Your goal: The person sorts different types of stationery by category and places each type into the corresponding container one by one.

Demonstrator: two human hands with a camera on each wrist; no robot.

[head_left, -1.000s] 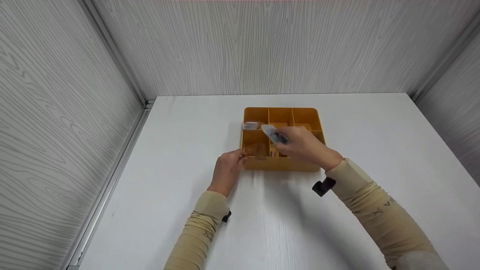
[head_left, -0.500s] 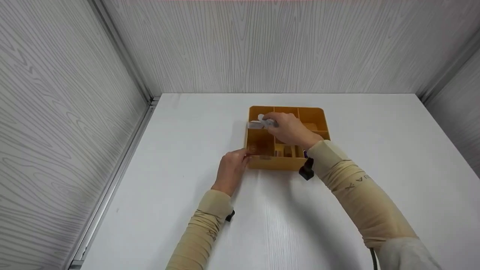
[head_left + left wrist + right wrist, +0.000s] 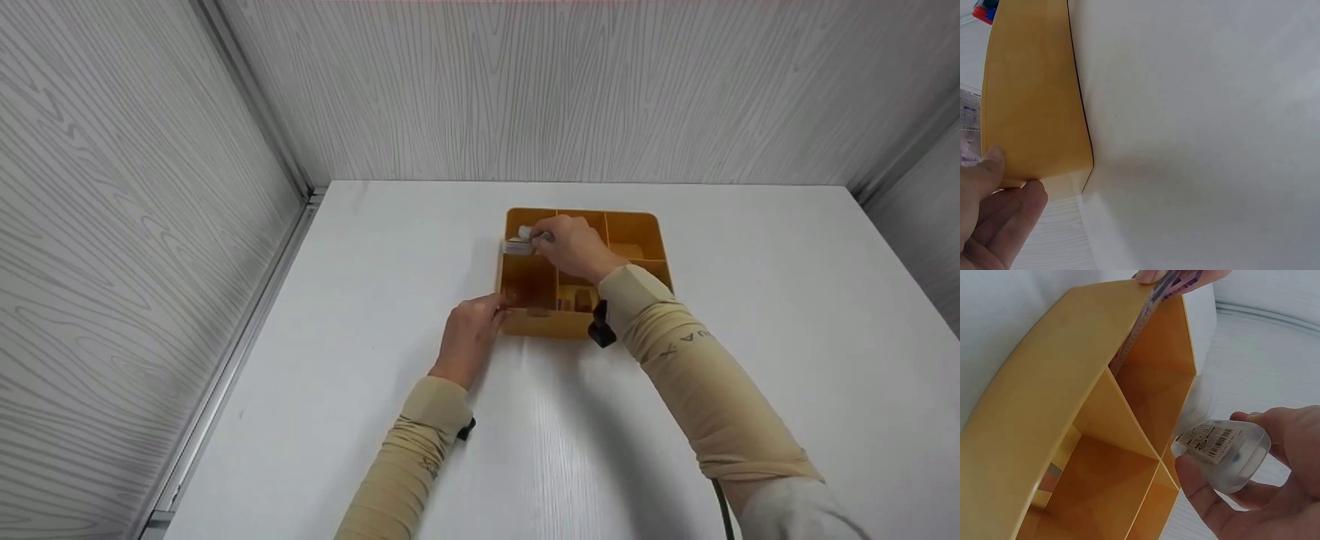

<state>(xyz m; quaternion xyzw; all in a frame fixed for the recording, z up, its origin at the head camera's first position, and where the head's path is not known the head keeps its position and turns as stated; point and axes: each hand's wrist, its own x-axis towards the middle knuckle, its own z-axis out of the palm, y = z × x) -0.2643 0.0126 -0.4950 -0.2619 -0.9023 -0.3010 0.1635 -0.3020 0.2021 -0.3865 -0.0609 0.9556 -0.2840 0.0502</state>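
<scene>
A yellow-orange divided organizer box [image 3: 551,325] stands on the white table. My left hand [image 3: 469,334] grips its front left corner, the thumb on the front wall in the left wrist view. Beside that thumb, a clear printed plastic packet [image 3: 1143,320] leans in the front left compartment. My right hand [image 3: 576,244] holds a small clear plastic case [image 3: 1244,458] with a barcode label, thumb and fingers around it, at the back left compartment. Touching or just behind it is another clear plastic container [image 3: 1201,402]; how deep either sits is hidden.
Small pieces [image 3: 576,300] lie in the front middle compartment. Red and blue items [image 3: 985,12] show past the box's far end in the left wrist view. Wood-grain panels [image 3: 480,90] enclose the table at the back and sides.
My right hand has moved back and left with the clear case, from above the middle of the box to the back left compartment. My left hand has stayed at the front left corner.
</scene>
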